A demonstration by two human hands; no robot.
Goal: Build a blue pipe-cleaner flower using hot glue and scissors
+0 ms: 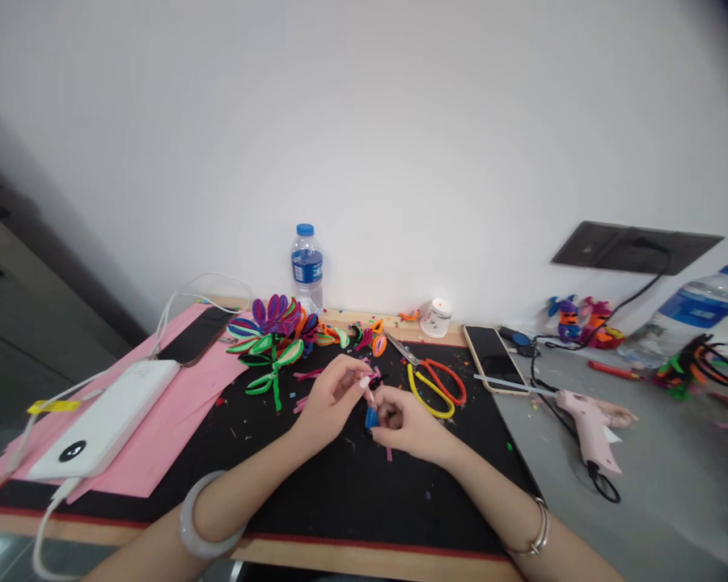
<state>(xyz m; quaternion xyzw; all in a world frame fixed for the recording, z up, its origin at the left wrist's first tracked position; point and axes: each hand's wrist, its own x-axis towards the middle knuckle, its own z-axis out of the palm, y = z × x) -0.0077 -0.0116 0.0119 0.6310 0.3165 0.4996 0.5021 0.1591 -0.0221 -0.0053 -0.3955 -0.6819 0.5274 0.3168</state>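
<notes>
My left hand [332, 398] is closed in a pinch over the middle of the black mat [340, 517]; a small pale pinkish piece [365, 383] shows at its fingertips, too small to name. Against it, my right hand [409, 424] is curled, with a small blue piece [371, 417] held at its fingers. The fingertips of both hands nearly meet. Beyond them lie pink fuzzy strips [308, 375] and scissors [432, 384] with one yellow and one orange handle. To the left is a multicoloured pipe-cleaner flower [273, 335] with green leaves.
A water bottle [306, 271] and a paper cup [437, 318] stand by the wall. At left, a power bank [109, 416] and a dark phone [197, 335] rest on pink sheets [163, 453]. At right are another phone [494, 360], a pink glue gun [588, 424] and its black cable.
</notes>
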